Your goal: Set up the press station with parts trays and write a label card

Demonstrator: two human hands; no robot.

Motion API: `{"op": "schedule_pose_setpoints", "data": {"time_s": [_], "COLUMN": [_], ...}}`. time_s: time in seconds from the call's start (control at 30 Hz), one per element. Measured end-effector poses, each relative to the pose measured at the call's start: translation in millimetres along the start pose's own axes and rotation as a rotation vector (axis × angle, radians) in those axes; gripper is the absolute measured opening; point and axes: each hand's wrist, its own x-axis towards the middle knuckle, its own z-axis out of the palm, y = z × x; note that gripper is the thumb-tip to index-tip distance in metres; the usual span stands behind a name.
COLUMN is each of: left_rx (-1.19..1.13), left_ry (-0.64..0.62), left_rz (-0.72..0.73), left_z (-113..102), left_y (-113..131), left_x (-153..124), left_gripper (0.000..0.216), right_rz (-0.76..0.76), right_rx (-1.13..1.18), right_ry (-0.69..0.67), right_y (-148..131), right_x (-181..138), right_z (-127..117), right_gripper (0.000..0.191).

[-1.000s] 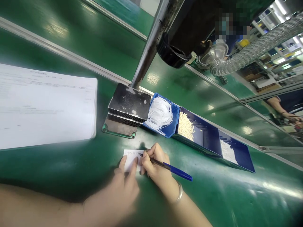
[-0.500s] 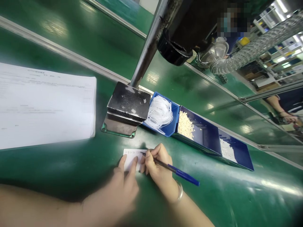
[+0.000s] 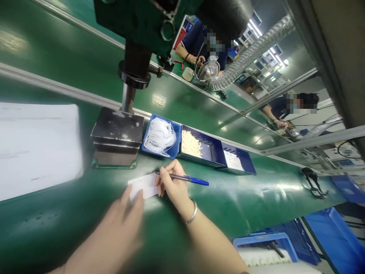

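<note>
Blurred: left hand (image 3: 122, 224); its fingertips cover the near corner of paper slip (image 3: 146, 185). Slip writing too small to read. Left edge cuts off paper stack (image 3: 37, 148); print blurred.

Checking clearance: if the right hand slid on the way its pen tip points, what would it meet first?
Probably the stand's base plate, just beyond the pen tip held by the right hand; depth is unclear.

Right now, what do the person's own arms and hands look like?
Both are bare: no gloves and no sleeves in view on the left hand or the right hand. A thin silver metal bangle circles the right wrist.
</note>
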Motion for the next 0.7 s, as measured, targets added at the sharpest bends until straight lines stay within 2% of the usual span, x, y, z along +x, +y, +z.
{"op": "schedule_pose_setpoints", "data": {"time_s": [0.07, 0.17, 0.27, 0.37, 0.57, 0.7], "left_rx": [-0.009, 0.042, 0.072, 0.065, 0.071, 0.068], "left_ry": [0.001, -0.042, -0.097, -0.087, -0.063, -0.060], "left_rz": [-0.030, -0.032, 0.006, 0.023, 0.024, 0.032], "left_z": [2.9, -4.0, -14.7, -20.1, -23.7, -23.9], "left_y": [0.5, 0.4, -1.1, -3.6, -7.0, -6.1], "left_x": [-3.3, -0.8, 6.6, 11.1, 10.1, 8.9], "left_gripper": [0.078, 0.085, 0.082, 0.079, 0.076, 0.063], "right_rz": [-0.028, -0.034, -0.037, -0.035, -0.025, -0.014], "right_rx": [-0.021, -0.030, -0.024, -0.009, -0.276, -0.367], "right_ry": [-0.011, -0.053, -0.117, -0.208, -0.329, -0.310], "right_y": [-3.0, -5.5, -5.1, -3.2, -1.8, -6.3], "right_x": [-1.5, -4.5, -9.6, -14.8, -17.4, -17.3], "right_z": [-0.6, 0.8, 4.6, 7.4, 8.7, 13.8], "right_gripper": [0.028, 0.023, 0.019, 0.019, 0.022, 0.022]}}
